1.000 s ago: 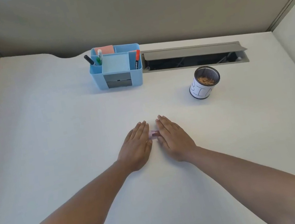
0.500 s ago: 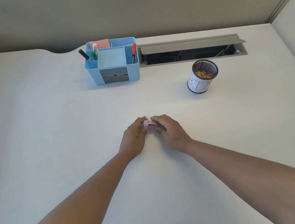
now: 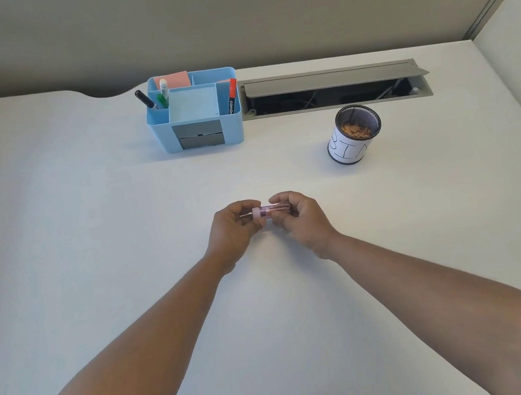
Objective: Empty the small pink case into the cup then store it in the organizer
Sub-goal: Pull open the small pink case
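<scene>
Beige partition walls close the pale desk (image 3: 83,228) on three sides, and I use the cup as my landmark for places. I hold the small pink case (image 3: 266,211) between my two hands, lifted a little above the desk, nearer to me than the cup and to its left. My left hand (image 3: 232,232) is closed around the end with the pink cap; my right hand (image 3: 303,221) pinches the clear end with thumb and fingertips. I keep it lying sideways, I think so that nothing falls out when the cap comes off, and both hands share it because one must hold the body when the other pulls or twists. Whether the cap is already loose, I cannot tell.

The cup (image 3: 354,133) is black mesh with a white paper band, upright, well apart from my hands. Some small tan pieces lie in it already. Its mouth is open to the top, so I only need to bring the case over it and tip.

The blue organizer (image 3: 198,128) stands to the left of the cup and a little farther from me, against the back of the desk. It holds a black marker (image 3: 144,100), a red marker (image 3: 232,96), and a pink note pad (image 3: 174,81). Behind the cup, the cable hatch (image 3: 333,87) is open, a place where small things could get lost.
</scene>
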Tool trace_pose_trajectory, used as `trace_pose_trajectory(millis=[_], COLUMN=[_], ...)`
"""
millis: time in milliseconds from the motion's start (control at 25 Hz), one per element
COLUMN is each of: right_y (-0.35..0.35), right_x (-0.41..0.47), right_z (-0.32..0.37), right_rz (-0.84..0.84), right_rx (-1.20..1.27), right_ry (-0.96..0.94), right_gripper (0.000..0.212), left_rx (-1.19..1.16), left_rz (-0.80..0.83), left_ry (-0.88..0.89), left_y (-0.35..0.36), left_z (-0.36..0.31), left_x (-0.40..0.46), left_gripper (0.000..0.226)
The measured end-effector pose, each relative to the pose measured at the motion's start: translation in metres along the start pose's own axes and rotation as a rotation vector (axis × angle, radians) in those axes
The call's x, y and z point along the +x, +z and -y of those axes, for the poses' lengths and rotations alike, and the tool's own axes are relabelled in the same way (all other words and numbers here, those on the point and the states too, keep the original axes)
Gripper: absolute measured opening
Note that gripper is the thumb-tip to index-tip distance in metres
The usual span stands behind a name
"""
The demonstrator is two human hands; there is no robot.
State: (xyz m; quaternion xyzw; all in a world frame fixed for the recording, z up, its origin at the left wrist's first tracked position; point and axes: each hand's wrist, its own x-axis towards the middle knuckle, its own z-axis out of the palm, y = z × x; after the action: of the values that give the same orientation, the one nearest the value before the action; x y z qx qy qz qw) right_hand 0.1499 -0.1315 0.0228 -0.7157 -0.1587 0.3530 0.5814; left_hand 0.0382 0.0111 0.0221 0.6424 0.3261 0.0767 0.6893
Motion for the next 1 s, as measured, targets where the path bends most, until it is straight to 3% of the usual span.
trace_pose_trajectory(millis=[280, 640, 840, 1000], right_y=[-0.004, -0.0091, -0.0062, -0.0087], right_x=[0.0013, 0.0002, -0.0002, 0.002], right_z=[-0.0002, 0.008, 0.0077, 0.0091], right_rz=[0.047, 0.098, 0.07, 0.084], right_rx=[0.28, 0.346, 0.37, 0.388], right_ry=[0.148, 0.211, 0.217, 0.247], right_gripper=[0.015, 0.013, 0.014, 0.015], left_rx=[-0.057, 0.035, 0.002, -0.011], left_rz=[0.023, 0.054, -0.018, 0.034], left_ry=[-0.006, 0.012, 0.01, 0.008], left_y=[-0.0022, -0.0055, -0.002, -0.0072], left_z=[-0.0024, -0.0031, -0.0007, -0.0034], left_x=[0.0029, 0.0051, 0.0021, 0.0045], left_gripper=[0.031, 0.029, 0.028, 0.029])
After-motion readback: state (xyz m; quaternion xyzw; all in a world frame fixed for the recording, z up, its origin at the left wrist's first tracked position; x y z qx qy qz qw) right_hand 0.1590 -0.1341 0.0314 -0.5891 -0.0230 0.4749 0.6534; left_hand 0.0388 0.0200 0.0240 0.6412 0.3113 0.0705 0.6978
